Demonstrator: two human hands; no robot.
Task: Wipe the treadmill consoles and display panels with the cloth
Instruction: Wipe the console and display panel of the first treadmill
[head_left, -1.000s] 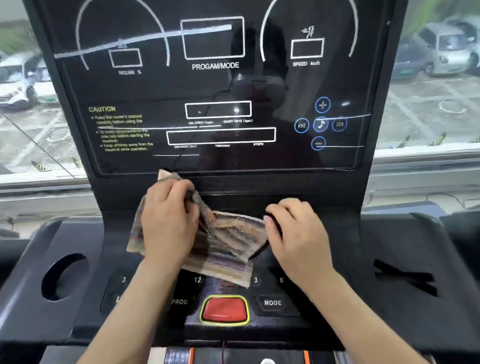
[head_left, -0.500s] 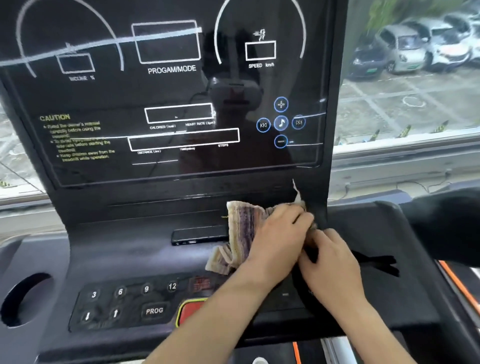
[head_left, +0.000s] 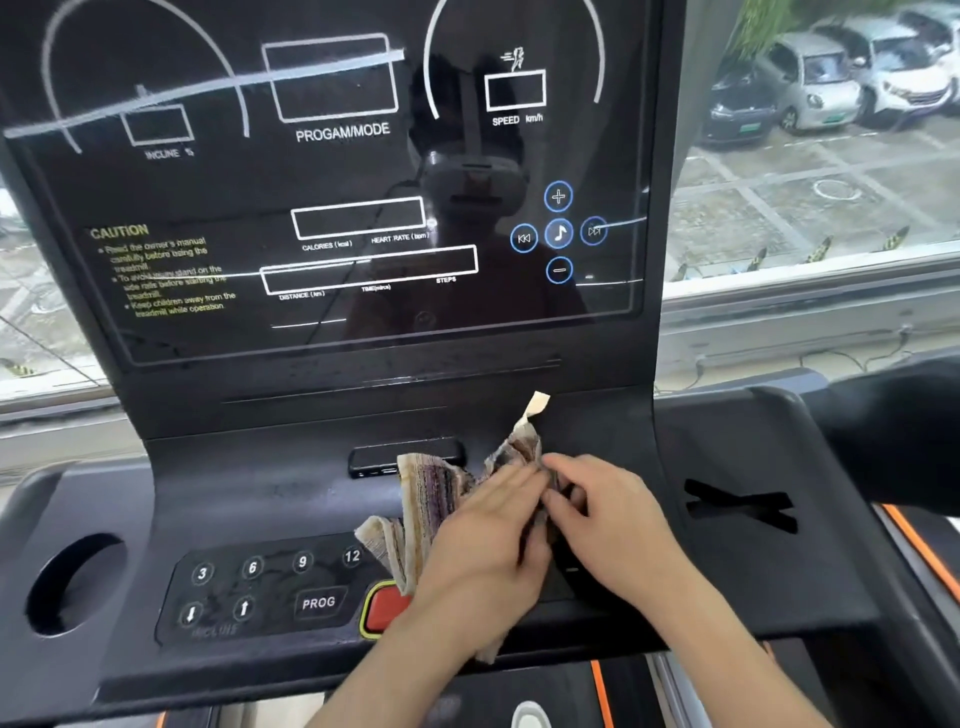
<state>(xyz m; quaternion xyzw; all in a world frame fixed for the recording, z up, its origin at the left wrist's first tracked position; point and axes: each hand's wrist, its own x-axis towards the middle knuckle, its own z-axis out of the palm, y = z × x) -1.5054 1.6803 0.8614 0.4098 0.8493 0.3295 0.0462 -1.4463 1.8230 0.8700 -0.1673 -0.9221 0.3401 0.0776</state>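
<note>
Cloth (head_left: 436, 499) on console (head_left: 260, 493), over red button (head_left: 382, 609) edge: left hand (head_left: 483, 551) flat atop, right hand (head_left: 618, 514) pinching cloth edge.

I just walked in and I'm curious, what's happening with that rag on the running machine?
A person is wiping a treadmill. The left hand presses a striped cloth onto the console, just below the big display panel. The right hand seems to pinch the cloth's edge beside it. The cloth covers part of the red button. Both hands are down on the console, not on the display panel.
</note>
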